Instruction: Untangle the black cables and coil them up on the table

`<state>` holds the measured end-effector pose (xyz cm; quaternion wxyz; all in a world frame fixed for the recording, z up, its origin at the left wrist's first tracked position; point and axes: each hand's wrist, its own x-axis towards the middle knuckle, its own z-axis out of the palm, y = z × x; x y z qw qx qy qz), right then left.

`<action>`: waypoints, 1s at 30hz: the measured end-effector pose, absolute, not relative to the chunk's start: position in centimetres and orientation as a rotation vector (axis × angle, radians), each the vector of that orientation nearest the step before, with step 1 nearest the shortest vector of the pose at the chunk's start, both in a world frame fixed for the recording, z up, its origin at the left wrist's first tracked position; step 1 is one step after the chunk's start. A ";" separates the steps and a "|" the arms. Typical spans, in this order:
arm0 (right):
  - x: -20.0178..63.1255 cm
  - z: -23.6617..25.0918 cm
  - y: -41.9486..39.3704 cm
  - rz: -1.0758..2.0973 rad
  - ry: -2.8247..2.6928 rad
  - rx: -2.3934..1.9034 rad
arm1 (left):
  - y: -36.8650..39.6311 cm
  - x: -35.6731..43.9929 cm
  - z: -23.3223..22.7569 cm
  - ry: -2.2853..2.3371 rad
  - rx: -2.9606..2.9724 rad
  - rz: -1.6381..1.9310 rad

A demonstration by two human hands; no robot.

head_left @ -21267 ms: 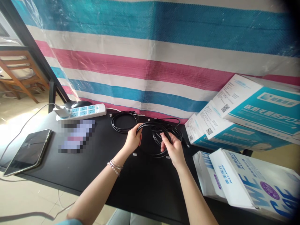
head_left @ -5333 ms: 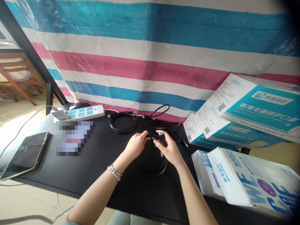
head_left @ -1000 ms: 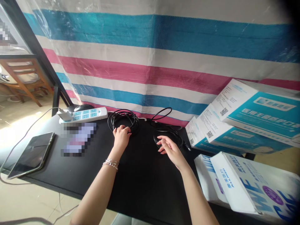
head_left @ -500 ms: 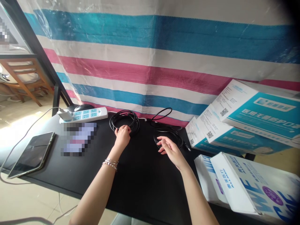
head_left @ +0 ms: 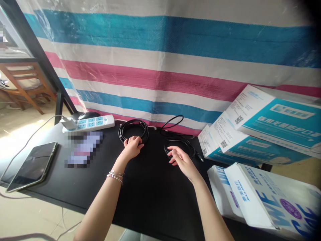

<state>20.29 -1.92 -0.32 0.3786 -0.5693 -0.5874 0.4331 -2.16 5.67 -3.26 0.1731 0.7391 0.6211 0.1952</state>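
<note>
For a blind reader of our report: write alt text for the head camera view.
A person's left hand rests on the near edge of a coiled black cable on a black table, while the right hand hovers, fingers spread, at a second black coil. A white power strip and tablet lie left, blue-and-white boxes right, a striped tarp behind.

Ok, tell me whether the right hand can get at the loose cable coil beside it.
Probably yes: the right hand hovers open at the near edge of the loose cable coil, and nothing lies between them on the black table.
</note>
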 end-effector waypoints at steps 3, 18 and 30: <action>20.3 -0.4 -1.8 1.109 -1.510 -1.459 | 5.7 -2.3 -3.3 1.758 2.126 0.536; 20.3 -0.6 -1.8 1.087 -1.546 -1.458 | 5.8 -2.5 -3.9 1.843 2.160 0.564; 20.3 -0.7 -1.8 1.066 -1.554 -1.433 | 6.1 -2.5 -4.0 1.858 2.180 0.560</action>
